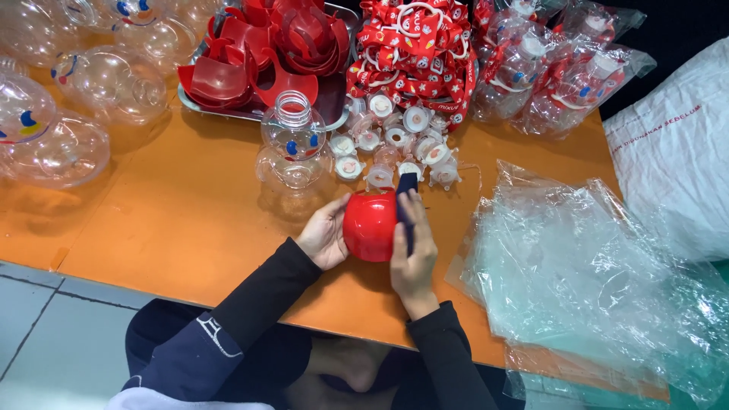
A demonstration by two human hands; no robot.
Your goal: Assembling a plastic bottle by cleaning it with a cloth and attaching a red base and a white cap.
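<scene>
A glossy red shell [370, 225], rounded like half a dome, sits between both hands just above the near edge of the orange table [175, 228], directly below the upright clear bottle [292, 148]. Its bulging side faces up toward the camera and its longer run lies roughly from the near table edge toward the bottle, though the foreshortening makes the exact axis hard to judge. The left hand [325, 234] cups the shell's left flank, thumb laid over the top edge, fingers curled closed on it. The right hand [414, 247] presses against the shell's right side, fingers closed down on a dark blue cloth [406, 205] that lies along the red surface and pokes out past its far end. Just beyond the shell, right of the bottle, a cluster of small white and clear caps [395, 144] crowds the tabletop, the nearest almost touching the cloth tip. Behind the bottle a metal tray [334, 91] holds a heap of more red shells [266, 45], and right of that lie a pile of red patterned straps [414, 49] and bagged bottles [554, 68]. Left of the bottle, well apart, lie more clear round bottles [68, 114]. To the right of the shell, a loose stack of clear plastic bags [577, 266] spreads over the table edge.
</scene>
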